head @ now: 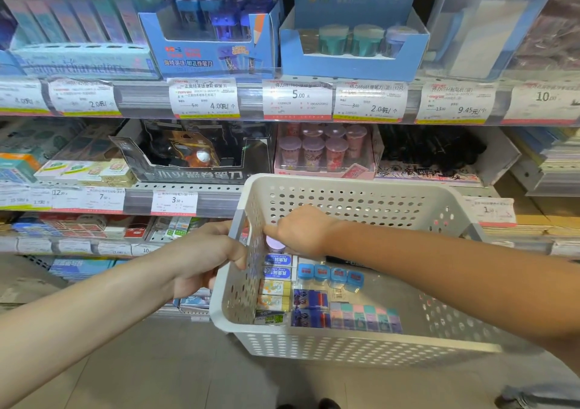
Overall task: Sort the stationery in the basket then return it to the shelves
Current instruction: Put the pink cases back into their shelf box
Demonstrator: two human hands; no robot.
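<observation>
1. The left hand curls its fingers round the left rim of the white perforated plastic basket, held in front of the shop shelves.
2. The right hand reaches inside, fingers bent over a small lilac-capped item.
3. Erasers and sharpeners lie in rows along the basket floor's left side; the right side lies bare.

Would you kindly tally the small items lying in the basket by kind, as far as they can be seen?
Blue-label erasers: 2
Yellow erasers: 2
Green-label eraser: 1
Blue-capped sharpeners: 4
Dark blue character boxes: 2
Pastel pieces: too blurred to count
Lilac-lidded item under right hand: 1
Total countable: 12
</observation>
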